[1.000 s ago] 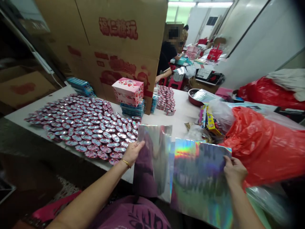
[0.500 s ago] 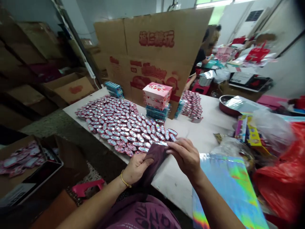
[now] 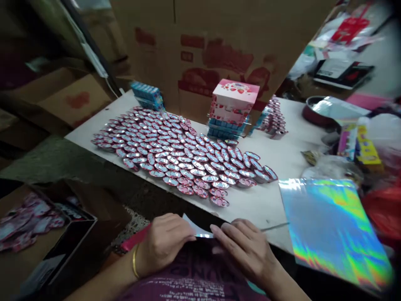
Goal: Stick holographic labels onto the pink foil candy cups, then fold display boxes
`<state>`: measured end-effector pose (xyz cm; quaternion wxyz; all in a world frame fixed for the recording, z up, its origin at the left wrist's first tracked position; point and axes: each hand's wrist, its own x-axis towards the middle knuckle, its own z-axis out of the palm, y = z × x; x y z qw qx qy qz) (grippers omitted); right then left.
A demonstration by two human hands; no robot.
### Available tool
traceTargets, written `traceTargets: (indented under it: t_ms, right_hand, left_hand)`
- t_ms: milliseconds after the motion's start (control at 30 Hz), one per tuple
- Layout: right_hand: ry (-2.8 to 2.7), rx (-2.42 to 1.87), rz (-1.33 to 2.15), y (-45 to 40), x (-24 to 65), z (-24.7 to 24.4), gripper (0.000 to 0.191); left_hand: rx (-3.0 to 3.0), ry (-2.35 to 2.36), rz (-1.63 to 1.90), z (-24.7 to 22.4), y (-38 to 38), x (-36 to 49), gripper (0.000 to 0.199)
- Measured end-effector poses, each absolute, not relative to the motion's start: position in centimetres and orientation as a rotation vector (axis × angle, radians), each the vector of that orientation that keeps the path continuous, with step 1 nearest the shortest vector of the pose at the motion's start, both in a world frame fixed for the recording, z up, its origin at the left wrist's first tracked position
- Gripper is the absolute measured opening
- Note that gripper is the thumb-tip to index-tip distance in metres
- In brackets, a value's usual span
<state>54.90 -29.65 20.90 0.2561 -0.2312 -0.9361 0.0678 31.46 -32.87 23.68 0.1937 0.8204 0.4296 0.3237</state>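
A shiny foil bag (image 3: 202, 233) is in front of my body, its pale silvery edge showing between my hands; its lower part is dark and hard to make out against the shirt. My left hand (image 3: 167, 240), with a gold bangle at the wrist, is closed on the bag's left side. At the right side, my right hand (image 3: 244, 248) pinches the edge, fingers reaching inward and slightly blurred. Just beyond the hands, many small oval packs (image 3: 188, 163) with red rims and silvery tops stand close together on the white table (image 3: 257, 209).
An iridescent foil sheet (image 3: 332, 225) lies at the table's right. Behind the packs stand a strawberry-print box (image 3: 234, 100) on blue packs (image 3: 225, 127), and a tall cardboard panel (image 3: 200, 54). A carton (image 3: 78, 234) with loose wrappers sits lower left. Red plastic (image 3: 382, 213) lies far right.
Both hands have drawn down and back toward my body with the foil bag, from over the table's edge. My left hand has turned palm down. The camera view has tilted down.
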Motion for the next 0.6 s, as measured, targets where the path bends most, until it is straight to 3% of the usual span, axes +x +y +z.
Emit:
traceTargets:
  t_ms: [67,200,433,600]
  right_hand:
    - [-2.493,-0.792,0.142,-30.4,53.7,19.4,0.039]
    - [-2.352,-0.963,0.037,-31.5,52.0,16.3,0.013]
    - [-2.554,-1.052,-0.078,-29.6,53.6,16.0,0.039]
    - [-2.452,-1.291,-0.094,-29.1,58.0,13.2,0.042]
  left_hand:
    - [2.304,1.208,0.938,23.4,-32.5,28.8,0.014]
    - [2.358,1.176,0.894,22.1,-31.2,25.3,0.014]
    - [2.205,1.226,0.923,19.3,-29.5,25.3,0.013]
    - [2.14,1.24,0.957,19.6,-28.3,27.6,0.011]
